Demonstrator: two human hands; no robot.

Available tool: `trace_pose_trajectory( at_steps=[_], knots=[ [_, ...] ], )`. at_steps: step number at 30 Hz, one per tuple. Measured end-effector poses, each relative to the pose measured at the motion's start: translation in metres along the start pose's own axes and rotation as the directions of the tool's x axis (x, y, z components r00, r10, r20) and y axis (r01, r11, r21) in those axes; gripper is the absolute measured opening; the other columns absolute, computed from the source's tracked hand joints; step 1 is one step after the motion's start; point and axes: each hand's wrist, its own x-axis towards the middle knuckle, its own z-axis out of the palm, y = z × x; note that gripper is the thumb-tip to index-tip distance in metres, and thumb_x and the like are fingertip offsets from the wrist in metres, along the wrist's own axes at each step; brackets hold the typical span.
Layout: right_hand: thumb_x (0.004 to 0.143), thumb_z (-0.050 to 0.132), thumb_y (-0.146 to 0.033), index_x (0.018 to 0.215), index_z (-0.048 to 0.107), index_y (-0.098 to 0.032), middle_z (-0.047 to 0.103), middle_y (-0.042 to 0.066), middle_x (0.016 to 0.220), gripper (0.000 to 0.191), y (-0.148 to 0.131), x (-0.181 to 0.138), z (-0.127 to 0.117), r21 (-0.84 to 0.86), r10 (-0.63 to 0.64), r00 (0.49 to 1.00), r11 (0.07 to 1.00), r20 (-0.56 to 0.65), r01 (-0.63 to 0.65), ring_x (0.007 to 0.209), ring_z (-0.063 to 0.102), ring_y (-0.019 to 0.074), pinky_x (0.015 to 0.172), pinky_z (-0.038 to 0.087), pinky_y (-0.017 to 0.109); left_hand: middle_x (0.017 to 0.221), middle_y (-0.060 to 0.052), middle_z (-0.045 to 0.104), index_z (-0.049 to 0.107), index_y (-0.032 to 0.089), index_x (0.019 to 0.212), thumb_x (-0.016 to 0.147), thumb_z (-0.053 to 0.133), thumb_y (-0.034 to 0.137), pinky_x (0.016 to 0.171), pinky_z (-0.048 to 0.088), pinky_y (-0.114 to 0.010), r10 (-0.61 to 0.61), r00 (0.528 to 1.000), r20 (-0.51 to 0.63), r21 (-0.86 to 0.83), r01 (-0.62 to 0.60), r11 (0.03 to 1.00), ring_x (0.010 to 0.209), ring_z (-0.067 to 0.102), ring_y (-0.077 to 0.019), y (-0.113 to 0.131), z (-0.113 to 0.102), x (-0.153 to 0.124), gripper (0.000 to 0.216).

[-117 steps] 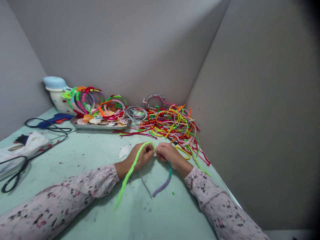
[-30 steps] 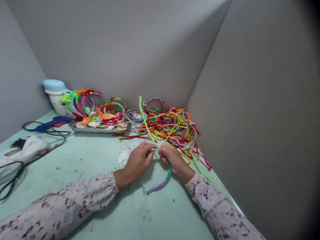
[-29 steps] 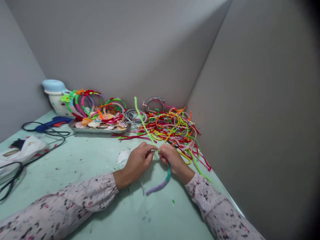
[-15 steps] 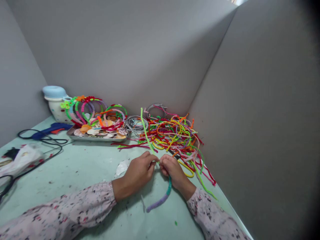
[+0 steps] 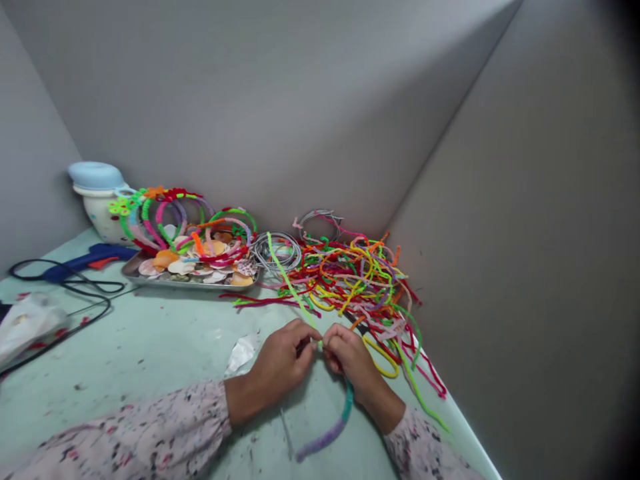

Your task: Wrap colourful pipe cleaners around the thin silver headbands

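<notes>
My left hand (image 5: 290,353) pinches a lime-green pipe cleaner (image 5: 286,275), whose long free end slants up and away to the left. Close against it, my right hand (image 5: 349,353) is closed around a curved band (image 5: 325,437) wrapped in fuzzy purple and teal. The band hangs below the right hand in an arc, its purple end lowest, and the part inside the fingers is hidden. The fingertips of both hands almost meet where a bit of lime green shows. A scrap of clear plastic (image 5: 242,353) lies beside my left wrist.
Behind my hands spreads a tangled pile of pipe cleaners (image 5: 360,267), with yellow-handled scissors (image 5: 383,360) at its near edge. Wire coils (image 5: 277,252) sit beside a metal tray (image 5: 190,285) of shells and wrapped hoops. A blue glue gun (image 5: 83,263), black cord and lidded cup (image 5: 100,207) stand left.
The view has shifted a little, so the objects sit differently in it. The green pipe cleaner's free end leans further left. Both hands keep their grip close together.
</notes>
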Motion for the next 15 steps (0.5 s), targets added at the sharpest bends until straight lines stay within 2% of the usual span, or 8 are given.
trace_pose_trajectory(
  at_steps=[15],
  knots=[
    [0.069, 0.051, -0.022, 0.066, 0.051, -0.018, 0.045, -0.008, 0.045, 0.004, 0.0038, 0.0025, -0.0023, -0.007, 0.006, 1.0, 1.0, -0.027, -0.006, 0.036, 0.035, 0.006, 0.037, 0.023, 0.019, 0.081, -0.003, 0.06, 0.068, 0.019, 0.09, 0.083, 0.049, 0.015, 0.067, 0.041, -0.025, 0.003, 1.0, -0.005, 0.016, -0.002, 1.0, 0.073, 0.056, -0.0141, -0.0025, 0.0024, 0.0026, 0.021]
  ],
)
